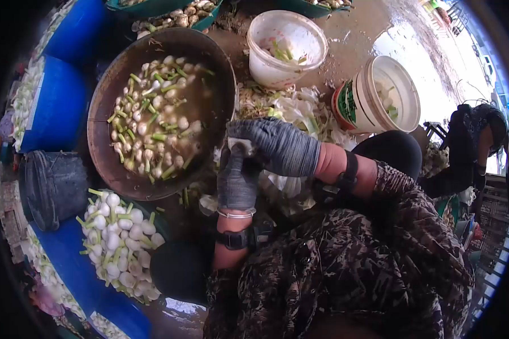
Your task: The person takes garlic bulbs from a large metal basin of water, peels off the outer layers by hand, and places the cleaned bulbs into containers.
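Grey-gloved, your left hand (237,183) and right hand (281,147) meet, grip unclear; you seem mid-peel, next needing steady pressure.

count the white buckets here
2: one bucket just right of the pan, another bucket farther right and lower in the picture. More may be hidden.

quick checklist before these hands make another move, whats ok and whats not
1. Hands covered: ok, left hand and right hand are both gloved.
2. Grip secure: cannot tell, the fingers hide what lies between them.
3. Bulbs in water: ok, inside the brown basin.
4. White bucket has room: ok, contents sit below its rim.
5. Ground free of scraps: not ok, pale scraps lie beyond the hands.
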### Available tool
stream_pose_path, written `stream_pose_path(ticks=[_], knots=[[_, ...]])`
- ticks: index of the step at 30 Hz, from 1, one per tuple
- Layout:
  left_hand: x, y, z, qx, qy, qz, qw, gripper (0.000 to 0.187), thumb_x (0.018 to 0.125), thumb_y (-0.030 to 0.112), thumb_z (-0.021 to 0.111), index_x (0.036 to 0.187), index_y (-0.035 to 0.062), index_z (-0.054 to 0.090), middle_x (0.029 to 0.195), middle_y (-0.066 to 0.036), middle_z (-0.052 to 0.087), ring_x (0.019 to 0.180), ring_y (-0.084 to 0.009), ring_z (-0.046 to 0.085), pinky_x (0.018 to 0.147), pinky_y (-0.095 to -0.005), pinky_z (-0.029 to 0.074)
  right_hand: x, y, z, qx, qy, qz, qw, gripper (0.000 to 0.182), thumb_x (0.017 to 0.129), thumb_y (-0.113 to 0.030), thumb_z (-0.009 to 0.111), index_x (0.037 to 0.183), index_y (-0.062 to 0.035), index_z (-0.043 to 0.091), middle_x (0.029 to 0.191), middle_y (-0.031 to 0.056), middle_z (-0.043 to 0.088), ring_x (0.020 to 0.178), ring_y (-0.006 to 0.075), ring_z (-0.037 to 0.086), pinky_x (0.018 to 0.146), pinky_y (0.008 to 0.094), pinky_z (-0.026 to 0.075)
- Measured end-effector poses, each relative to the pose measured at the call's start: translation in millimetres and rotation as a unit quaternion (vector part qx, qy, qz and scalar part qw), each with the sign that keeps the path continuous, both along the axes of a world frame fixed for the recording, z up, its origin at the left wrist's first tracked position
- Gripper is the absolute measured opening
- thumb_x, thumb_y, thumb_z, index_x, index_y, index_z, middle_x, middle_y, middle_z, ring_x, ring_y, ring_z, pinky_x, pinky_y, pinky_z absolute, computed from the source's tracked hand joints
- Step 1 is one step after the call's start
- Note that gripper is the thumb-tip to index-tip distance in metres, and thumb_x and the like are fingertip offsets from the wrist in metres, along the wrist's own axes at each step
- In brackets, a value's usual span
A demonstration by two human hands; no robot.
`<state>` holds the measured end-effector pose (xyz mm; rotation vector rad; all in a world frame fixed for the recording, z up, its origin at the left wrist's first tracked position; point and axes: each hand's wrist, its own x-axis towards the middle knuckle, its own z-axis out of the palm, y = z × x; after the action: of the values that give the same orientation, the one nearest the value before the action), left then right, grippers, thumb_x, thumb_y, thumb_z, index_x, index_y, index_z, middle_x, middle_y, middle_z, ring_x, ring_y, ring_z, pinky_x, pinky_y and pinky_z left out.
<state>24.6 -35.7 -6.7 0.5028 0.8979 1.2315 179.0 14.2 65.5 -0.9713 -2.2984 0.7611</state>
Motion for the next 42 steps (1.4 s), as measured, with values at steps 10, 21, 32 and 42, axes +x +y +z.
stream_pose_path(ticks=[10, 21, 32, 42], knots=[[46, -6, 22, 0.007, 0.025, 0.033, 0.999, 0.036, 0.090, 0.012, 0.065, 0.122, 0.0017, 0.051, 0.117, -0.010, 0.055, 0.104, -0.0218, 0.057, 0.091, -0.0373, 0.054, 56, -33, -13, -0.021, 0.089, -0.268, 0.959, 0.014, 0.082, -0.020, 0.066, 0.086, -0.0070, 0.066, 0.080, 0.0133, 0.067, 0.071, 0.0330, 0.064, 0.066, 0.0403, 0.052], [55, -7, 25, 0.141, 0.251, -0.045, 0.957, 0.036, 0.093, 0.014, 0.060, 0.125, 0.0009, 0.048, 0.122, -0.012, 0.053, 0.105, -0.0242, 0.057, 0.087, -0.0367, 0.053, 64, -25, -9, -0.153, 0.066, -0.276, 0.947, 0.014, 0.081, -0.013, 0.065, 0.090, -0.0024, 0.063, 0.075, 0.0137, 0.065, 0.063, 0.0238, 0.062, 0.063, 0.0330, 0.051], [36, 2, 24, 0.045, -0.188, -0.123, 0.973, 0.050, 0.095, 0.034, 0.056, 0.132, 0.0015, 0.047, 0.125, -0.013, 0.056, 0.111, -0.0273, 0.056, 0.098, -0.0439, 0.044, 73, -20, -3, 0.081, 0.055, -0.178, 0.979, 0.020, 0.083, -0.024, 0.066, 0.097, -0.0098, 0.069, 0.087, 0.0123, 0.066, 0.084, 0.0328, 0.063, 0.076, 0.0431, 0.050], [29, -3, 35, 0.095, 0.104, -0.200, 0.970, 0.059, 0.088, 0.033, 0.066, 0.134, 0.0023, 0.044, 0.115, -0.007, 0.057, 0.096, -0.0148, 0.057, 0.083, -0.0297, 0.051, 50, -35, 3, -0.043, -0.005, -0.233, 0.971, 0.008, 0.080, -0.009, 0.064, 0.086, -0.0043, 0.063, 0.074, 0.0123, 0.064, 0.070, 0.0268, 0.064, 0.065, 0.0360, 0.051]])
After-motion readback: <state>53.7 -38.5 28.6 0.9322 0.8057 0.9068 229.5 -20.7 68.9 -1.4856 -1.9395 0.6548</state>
